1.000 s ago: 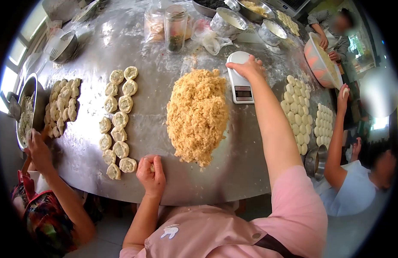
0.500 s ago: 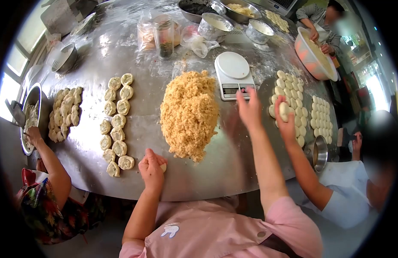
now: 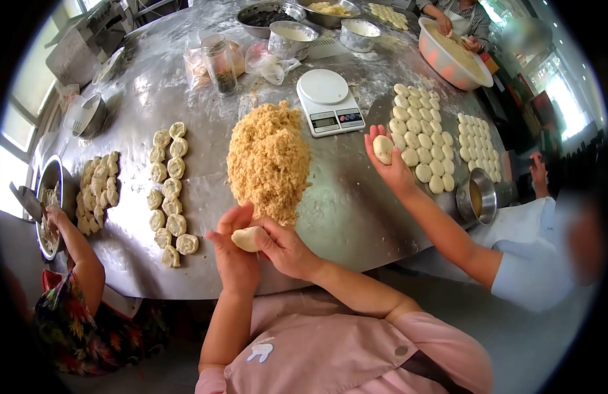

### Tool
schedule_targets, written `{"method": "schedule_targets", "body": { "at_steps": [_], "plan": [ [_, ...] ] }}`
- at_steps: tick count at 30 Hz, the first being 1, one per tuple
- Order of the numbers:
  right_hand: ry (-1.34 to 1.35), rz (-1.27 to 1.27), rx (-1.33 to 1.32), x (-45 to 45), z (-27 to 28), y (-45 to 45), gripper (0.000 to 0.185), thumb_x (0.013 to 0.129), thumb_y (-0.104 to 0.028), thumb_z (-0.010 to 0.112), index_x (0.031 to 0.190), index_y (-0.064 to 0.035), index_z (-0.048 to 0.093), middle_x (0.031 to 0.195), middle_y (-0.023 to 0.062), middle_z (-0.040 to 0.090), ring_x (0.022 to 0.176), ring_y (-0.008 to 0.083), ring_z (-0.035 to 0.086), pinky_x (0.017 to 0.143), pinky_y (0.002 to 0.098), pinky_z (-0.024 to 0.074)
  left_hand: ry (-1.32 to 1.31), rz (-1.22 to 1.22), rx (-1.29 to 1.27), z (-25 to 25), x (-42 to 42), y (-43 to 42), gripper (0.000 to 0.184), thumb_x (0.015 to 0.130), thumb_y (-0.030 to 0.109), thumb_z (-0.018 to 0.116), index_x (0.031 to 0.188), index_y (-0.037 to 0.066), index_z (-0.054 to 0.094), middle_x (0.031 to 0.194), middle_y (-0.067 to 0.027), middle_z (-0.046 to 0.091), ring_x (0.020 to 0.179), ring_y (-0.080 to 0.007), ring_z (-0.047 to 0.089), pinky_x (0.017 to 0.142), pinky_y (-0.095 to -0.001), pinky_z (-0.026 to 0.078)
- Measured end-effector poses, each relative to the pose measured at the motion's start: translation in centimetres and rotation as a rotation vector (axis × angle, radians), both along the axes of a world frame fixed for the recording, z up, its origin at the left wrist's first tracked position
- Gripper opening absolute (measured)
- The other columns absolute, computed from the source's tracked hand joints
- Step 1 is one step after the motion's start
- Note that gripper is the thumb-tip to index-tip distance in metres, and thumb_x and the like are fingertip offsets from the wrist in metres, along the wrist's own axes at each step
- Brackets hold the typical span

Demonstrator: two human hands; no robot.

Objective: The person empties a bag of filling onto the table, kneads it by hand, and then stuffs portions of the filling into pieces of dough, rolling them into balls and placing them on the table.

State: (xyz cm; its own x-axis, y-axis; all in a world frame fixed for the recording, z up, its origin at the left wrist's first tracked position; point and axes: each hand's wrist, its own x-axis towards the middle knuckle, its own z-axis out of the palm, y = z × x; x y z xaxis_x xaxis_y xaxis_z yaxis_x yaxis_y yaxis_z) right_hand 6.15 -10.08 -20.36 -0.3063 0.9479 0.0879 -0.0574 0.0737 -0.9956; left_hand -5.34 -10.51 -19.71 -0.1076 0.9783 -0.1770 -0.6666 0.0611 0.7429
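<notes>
Lower centre of frame: your right hand point(image 3: 289, 253) pinches a pale dough piece point(image 3: 246, 239); your left hand point(image 3: 237, 262), thumb and fingers spread, meets its left end. Crumbly yellow mound point(image 3: 268, 161) at centre, white scale point(image 3: 330, 105) above right, both on the tabletop point(image 3: 347, 203).

Dough piece point(image 3: 245, 239) cream, mound point(image 3: 268, 161) golden-tan, scale point(image 3: 330, 108) white. Apron point(image 3: 304, 354) dusty pink — white rabbit patch point(image 3: 260, 352). Co-worker's top point(image 3: 74, 328) dark — leafy print, seemingly red and green.
</notes>
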Motion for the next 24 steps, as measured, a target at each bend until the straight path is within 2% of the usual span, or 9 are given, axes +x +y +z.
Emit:
{"method": "schedule_targets", "body": {
  "at_steps": [2, 3, 6, 9, 11, 13, 17, 20, 24],
  "plan": [
    [-0.016, 0.116, -0.268, -0.4, 0.5, -0.5, 0.038, 0.102, -0.036, 0.043, 0.117, -0.0024, 0.054, 0.095, 0.0120, 0.064, 0.090, 0.0201, 0.063, 0.079, 0.0315, 0.0501, 0.101, 0.032, 0.105, 0.0, -0.4, -0.5, 0.056, 0.099, 0.050, 0.041, 0.116, -0.001, 0.058, 0.130, -0.0160, 0.055, 0.128, -0.0246, 0.047, 0.107, -0.0400, 0.036],
    [-0.004, 0.102, -0.229, -1.2, -0.2, -1.1, 0.041, 0.103, -0.038, 0.039, 0.118, -0.0028, 0.054, 0.101, 0.0122, 0.064, 0.093, 0.0220, 0.063, 0.083, 0.0330, 0.0487, 0.369, -0.036, 0.134, -1.4, -1.4, -1.0, 0.049, 0.100, 0.043, 0.045, 0.107, -0.003, 0.061, 0.125, -0.0163, 0.059, 0.121, -0.0248, 0.053, 0.103, -0.0397, 0.040],
    [0.013, -0.070, 0.167, -2.5, -0.1, -1.6, 0.040, 0.103, -0.038, 0.040, 0.118, -0.0036, 0.054, 0.107, 0.0127, 0.062, 0.099, 0.0235, 0.062, 0.086, 0.0336, 0.0474, 0.323, -0.106, 0.160, -2.1, -2.5, -1.1, 0.050, 0.101, 0.039, 0.046, 0.090, -0.006, 0.065, 0.117, -0.0186, 0.063, 0.116, -0.0277, 0.056, 0.099, -0.0386, 0.042],
    [-0.066, 0.017, 0.060, -1.8, -0.5, -1.2, 0.034, 0.101, -0.034, 0.046, 0.121, -0.0056, 0.052, 0.107, 0.0088, 0.060, 0.095, 0.0179, 0.058, 0.083, 0.0301, 0.0476, 0.385, -0.067, 0.125, -2.7, -2.1, -1.2, 0.058, 0.098, 0.051, 0.043, 0.107, -0.004, 0.060, 0.119, -0.0140, 0.059, 0.110, -0.0272, 0.057, 0.100, -0.0392, 0.040],
    [-0.130, 0.068, -0.093, -0.4, 0.0, -0.5, 0.033, 0.100, -0.031, 0.050, 0.122, -0.0062, 0.050, 0.100, 0.0036, 0.059, 0.085, 0.0109, 0.056, 0.078, 0.0268, 0.0484, 0.313, 0.009, 0.189, -0.9, -1.1, -0.7, 0.061, 0.096, 0.055, 0.044, 0.114, -0.002, 0.057, 0.125, -0.0144, 0.055, 0.118, -0.0268, 0.051, 0.104, -0.0405, 0.036],
    [-0.206, -0.066, 0.031, 1.7, 0.9, 2.4, 0.029, 0.099, -0.026, 0.055, 0.119, -0.0052, 0.050, 0.094, 0.0020, 0.060, 0.077, 0.0083, 0.055, 0.071, 0.0257, 0.0487, 0.411, 0.046, 0.134, -1.6, -2.1, -0.2, 0.060, 0.097, 0.055, 0.044, 0.126, 0.002, 0.051, 0.133, -0.0134, 0.049, 0.131, -0.0256, 0.037, 0.109, -0.0435, 0.027],
    [-0.444, -0.582, 0.181, 9.0, 0.2, 12.9, 0.038, 0.088, -0.033, 0.069, 0.106, -0.0019, 0.056, 0.091, 0.0144, 0.067, 0.078, 0.0236, 0.064, 0.070, 0.0344, 0.0518, 1.483, 0.237, 0.164, -6.2, -5.7, 1.1, 0.041, 0.094, 0.029, 0.052, 0.126, 0.003, 0.050, 0.131, -0.0174, 0.050, 0.129, -0.0385, 0.038, 0.107, -0.0481, 0.028],
    [-0.759, -0.874, 0.355, 13.8, -1.3, 20.6, 0.046, 0.083, -0.037, 0.071, 0.106, -0.0005, 0.057, 0.095, 0.0202, 0.066, 0.086, 0.0367, 0.065, 0.076, 0.0421, 0.0507, 1.651, 0.135, 0.189, -7.0, -5.1, 1.5, 0.042, 0.091, 0.027, 0.057, 0.124, 0.003, 0.052, 0.131, -0.0174, 0.050, 0.128, -0.0408, 0.039, 0.107, -0.0486, 0.029],
    [-0.884, -0.912, 0.358, 16.8, -2.6, 27.2, 0.046, 0.081, -0.037, 0.072, 0.108, -0.0019, 0.058, 0.101, 0.0199, 0.065, 0.095, 0.0375, 0.062, 0.082, 0.0439, 0.0488, 1.645, 0.086, 0.138, -6.6, -4.7, 2.1, 0.041, 0.087, 0.021, 0.060, 0.123, 0.003, 0.053, 0.128, -0.0178, 0.052, 0.127, -0.0412, 0.041, 0.106, -0.0480, 0.030]
  ]
}}
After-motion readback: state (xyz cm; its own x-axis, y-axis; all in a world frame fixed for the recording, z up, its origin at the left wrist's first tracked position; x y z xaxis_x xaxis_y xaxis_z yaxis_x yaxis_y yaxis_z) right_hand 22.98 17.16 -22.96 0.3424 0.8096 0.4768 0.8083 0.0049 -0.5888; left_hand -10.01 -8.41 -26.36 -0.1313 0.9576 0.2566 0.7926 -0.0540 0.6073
